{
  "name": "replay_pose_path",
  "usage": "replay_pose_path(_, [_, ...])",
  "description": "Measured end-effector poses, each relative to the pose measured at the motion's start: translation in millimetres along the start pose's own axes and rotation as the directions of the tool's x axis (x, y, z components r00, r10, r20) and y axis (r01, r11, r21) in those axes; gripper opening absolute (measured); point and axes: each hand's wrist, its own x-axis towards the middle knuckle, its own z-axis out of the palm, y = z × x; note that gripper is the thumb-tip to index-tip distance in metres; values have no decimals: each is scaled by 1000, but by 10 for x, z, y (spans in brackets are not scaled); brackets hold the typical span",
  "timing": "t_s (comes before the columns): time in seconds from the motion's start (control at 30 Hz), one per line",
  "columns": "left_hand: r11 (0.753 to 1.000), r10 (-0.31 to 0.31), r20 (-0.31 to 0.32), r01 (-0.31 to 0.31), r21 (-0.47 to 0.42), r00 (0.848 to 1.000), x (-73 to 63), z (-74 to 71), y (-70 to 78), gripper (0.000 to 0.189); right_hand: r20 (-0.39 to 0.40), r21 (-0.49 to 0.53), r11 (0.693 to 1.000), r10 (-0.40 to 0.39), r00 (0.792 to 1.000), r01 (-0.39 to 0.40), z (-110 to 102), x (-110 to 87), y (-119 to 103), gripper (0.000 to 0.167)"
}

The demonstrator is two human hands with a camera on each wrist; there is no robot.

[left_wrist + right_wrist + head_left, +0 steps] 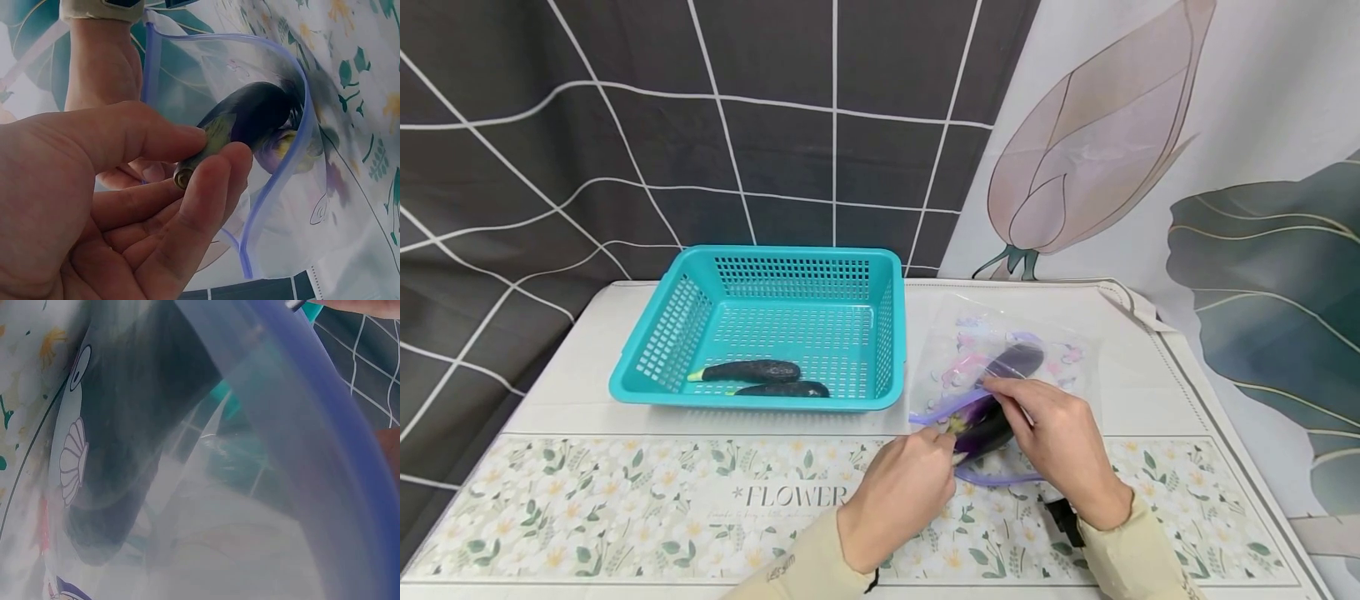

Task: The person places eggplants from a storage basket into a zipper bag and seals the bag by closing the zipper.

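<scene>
My left hand [901, 479] pinches a dark eggplant [256, 112] by its green stem end, between thumb and fingertips. That eggplant lies at the mouth of a clear zip bag [936, 354], its body reaching inside. Beside it in the bag is another eggplant with a yellowish cap [284, 147]. The dark body of an eggplant [1018, 358] also shows deeper in, through the printed plastic. My right hand [1063, 442] grips the bag's upper purple zip edge [958, 404], and the mouth gapes. In the right wrist view, a dark eggplant [119, 469] shows through the plastic.
A turquoise basket [760, 402] stands left of the bag, with two dark eggplants [748, 371] inside near its front wall. A flowered cloth [662, 500] covers the table's front. Behind hang a dark gridded curtain [775, 150] and a white one with leaf prints.
</scene>
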Motion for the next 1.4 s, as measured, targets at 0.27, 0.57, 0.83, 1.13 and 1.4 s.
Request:
replay_pose_path(0.27, [1000, 3, -7, -2, 31, 1000, 12, 32, 11, 7, -1, -2, 1000, 0, 1000, 0, 0, -2, 0, 37])
replay_pose_path(0.57, [998, 0, 6, 0, 66, 1000, 39, 40, 30, 8, -10, 4, 1000, -1, 1000, 1, 8, 8, -1, 37])
replay_pose_path(0.83, [998, 1, -2, -1, 69, 1000, 62, 74, 29, 7, -1, 9, 1000, 6, 1000, -6, 4, 7, -4, 37])
replay_pose_path(1.13, [997, -7, -3, 8, 75, 1000, 76, 98, 51, 9, -10, 4, 1000, 1, 1000, -1, 10, 8, -4, 38])
replay_pose_path(1.4, [997, -3, -11, 3, 74, 1000, 88, 145, 65, 8, -10, 5, 1000, -3, 1000, 3, 12, 6, -2, 38])
